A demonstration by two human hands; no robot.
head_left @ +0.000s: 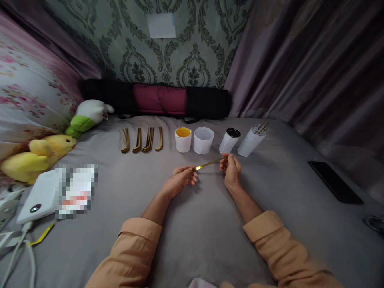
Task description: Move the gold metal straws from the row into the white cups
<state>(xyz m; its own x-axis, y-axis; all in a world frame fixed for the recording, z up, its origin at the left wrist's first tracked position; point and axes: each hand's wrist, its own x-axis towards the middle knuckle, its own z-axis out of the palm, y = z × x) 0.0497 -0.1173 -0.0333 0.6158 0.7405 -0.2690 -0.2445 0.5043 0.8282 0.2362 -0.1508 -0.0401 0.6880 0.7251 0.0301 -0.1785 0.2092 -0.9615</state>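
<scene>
Both hands hold one thin gold strip (208, 164) over the grey bed sheet (195, 224). My left hand (181, 179) is closed on its near end. My right hand (230, 168) pinches its far end. Beyond them stands a row of cups: a white cup with yellow contents (183, 139), an empty white cup (203, 140), a tilted cup with a black top (229, 140), and a tilted clear cup (252, 140) holding thin sticks. Several bent gold strips (142, 140) lie in a row to the left of the cups.
A black and maroon long bag (156, 99) lies along the patterned wall. Yellow (36, 156) and green-white (87, 116) plush toys sit at left, near a white power bank (40, 196) and cables. A black phone (334, 182) lies at right beside curtains.
</scene>
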